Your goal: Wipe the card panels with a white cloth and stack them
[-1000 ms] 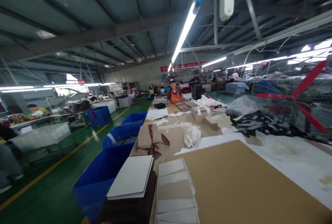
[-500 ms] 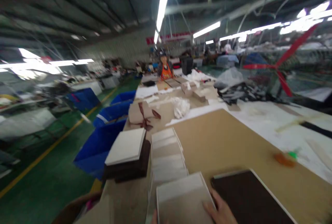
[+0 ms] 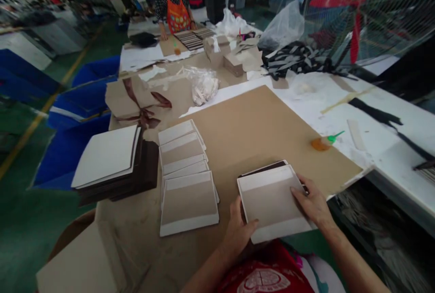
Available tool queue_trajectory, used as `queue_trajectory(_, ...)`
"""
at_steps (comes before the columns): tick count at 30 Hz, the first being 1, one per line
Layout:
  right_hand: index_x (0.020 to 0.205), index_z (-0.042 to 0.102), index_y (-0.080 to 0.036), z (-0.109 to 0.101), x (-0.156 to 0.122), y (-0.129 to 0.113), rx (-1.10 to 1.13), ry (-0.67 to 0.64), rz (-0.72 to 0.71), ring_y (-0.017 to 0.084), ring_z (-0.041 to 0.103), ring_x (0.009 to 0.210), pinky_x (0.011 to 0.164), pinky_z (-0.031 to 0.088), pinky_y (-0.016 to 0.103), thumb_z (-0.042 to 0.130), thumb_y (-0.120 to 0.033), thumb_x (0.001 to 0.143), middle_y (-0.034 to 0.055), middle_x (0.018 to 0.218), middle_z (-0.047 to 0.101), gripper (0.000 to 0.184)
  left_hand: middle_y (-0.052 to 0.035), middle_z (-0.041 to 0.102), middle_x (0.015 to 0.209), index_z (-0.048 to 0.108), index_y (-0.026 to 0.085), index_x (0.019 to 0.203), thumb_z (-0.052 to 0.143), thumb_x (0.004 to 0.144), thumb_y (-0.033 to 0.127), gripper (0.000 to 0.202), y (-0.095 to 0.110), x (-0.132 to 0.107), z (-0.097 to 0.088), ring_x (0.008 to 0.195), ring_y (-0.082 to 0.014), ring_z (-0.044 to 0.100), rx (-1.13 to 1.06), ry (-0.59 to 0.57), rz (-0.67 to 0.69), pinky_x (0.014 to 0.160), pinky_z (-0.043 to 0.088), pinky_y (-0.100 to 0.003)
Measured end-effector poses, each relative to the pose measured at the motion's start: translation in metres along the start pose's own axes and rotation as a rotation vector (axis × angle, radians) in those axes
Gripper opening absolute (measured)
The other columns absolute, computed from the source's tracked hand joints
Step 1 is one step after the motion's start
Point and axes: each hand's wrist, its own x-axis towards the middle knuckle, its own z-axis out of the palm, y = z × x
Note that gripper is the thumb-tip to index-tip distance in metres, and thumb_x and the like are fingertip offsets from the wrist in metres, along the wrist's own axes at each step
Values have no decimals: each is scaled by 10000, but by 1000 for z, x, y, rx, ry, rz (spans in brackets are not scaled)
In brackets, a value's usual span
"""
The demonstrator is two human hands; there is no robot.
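Both hands grip a beige panel with white borders point(image 3: 272, 198) at the table's near edge. My left hand point(image 3: 239, 225) has its thumb on top of the panel's lower left side, fingers at the edge. My right hand point(image 3: 314, 202) holds the right side, thumb on the face and fingers around the edge. Under the panel, a dark brown board point(image 3: 263, 168) shows only along its far and right edges; whether the two touch is unclear. To the left, similar beige panels point(image 3: 190, 198) overlap in a row.
A stack of dark boards point(image 3: 147, 170) topped by white sheets point(image 3: 107, 157) stands left. A glue bottle with a green nozzle point(image 3: 321, 143) lies right on the brown board sheet point(image 3: 251, 121). Blue bins point(image 3: 68, 148) line the left side. Beyond are a co-worker point(image 3: 175, 7) and a red-bladed fan point(image 3: 355, 5).
The view has tilted down. The held beige panel has moved right, from beside the row of panels to over the dark brown board.
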Motion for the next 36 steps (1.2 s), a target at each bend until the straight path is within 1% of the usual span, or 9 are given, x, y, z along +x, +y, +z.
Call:
queue_trajectory(6, 1216, 624, -171, 9, 43, 16, -103, -8, -35, 273, 583, 1012, 967, 456, 437, 494, -514, 796, 118, 1129, 590, 558, -131, 434, 1331, 338, 159, 1448, 596, 729, 197, 764, 18, 29, 22, 1297, -267, 431, 280, 73, -22, 1134, 354, -400)
queue_trajectory(11, 1170, 629, -154, 17, 46, 38, -226, 57, -167, 319, 542, 1079, 988, 432, 505, 462, -510, 815, 152, 1110, 581, 531, -144, 449, 1337, 355, 124, 1444, 613, 677, 180, 811, 27, 23, 32, 1314, -275, 419, 306, 89, -28, 1173, 292, -398)
queue_trajectory(14, 1196, 610, -131, 16, 40, 26, -308, 177, -287, 389, 489, 1175, 1033, 359, 603, 455, -519, 827, 201, 1171, 565, 558, -188, 383, 1464, 295, 96, 1479, 660, 682, 223, 885, 14, 21, 27, 1402, -304, 342, 298, 111, -48, 1193, 263, -423)
queue_trajectory(16, 1226, 593, -131, 22, 31, 2, -253, 232, -379, 394, 487, 1197, 1047, 351, 608, 477, -501, 842, 207, 1208, 556, 545, -211, 313, 1538, 241, 77, 1498, 657, 725, 254, 895, -3, 20, 11, 1463, -315, 253, 325, 223, -53, 1213, 225, -446)
queue_trajectory(18, 1213, 597, -160, 39, 16, -32, -101, 135, -450, 336, 560, 1108, 1006, 432, 532, 495, -465, 866, 171, 1173, 584, 473, -223, 293, 1559, 247, 66, 1489, 602, 785, 249, 810, -22, 19, -20, 1486, -313, 212, 398, 430, -29, 1221, 203, -469)
queue_trajectory(22, 1193, 609, -220, 111, -25, -98, 148, -408, -438, 231, 636, 964, 861, 543, 384, 477, -368, 886, 102, 1143, 635, 366, -259, 332, 1531, 289, 38, 1463, 486, 863, 229, 660, -55, 7, -106, 1473, -328, 245, 621, 816, 15, 1201, 225, -523)
queue_trajectory(26, 1342, 533, -152, 198, -50, -125, 176, -487, -307, 307, 503, 1288, 1121, 375, 495, 539, -380, 806, 151, 1366, 558, 582, -289, 330, 1530, 299, -4, 1461, 498, 853, 267, 695, -85, -6, -166, 1476, -362, 240, 779, 819, -40, 1181, 257, -543)
queue_trajectory(30, 1377, 503, -129, 240, -50, -136, 230, -381, -259, 321, 437, 1354, 1166, 291, 522, 532, -455, 834, 166, 1428, 519, 634, -272, 319, 1548, 304, -3, 1468, 513, 822, 255, 726, -107, -13, -178, 1490, -356, 215, 800, 716, -52, 1188, 258, -513)
queue_trajectory(36, 1314, 548, -165, 245, -54, -152, 392, -372, -220, 282, 541, 1241, 1089, 399, 461, 569, -504, 844, 148, 1337, 599, 580, -238, 263, 1588, 310, 51, 1474, 514, 833, 256, 703, -106, -22, -175, 1505, -343, 169, 782, 671, -2, 1201, 223, -512)
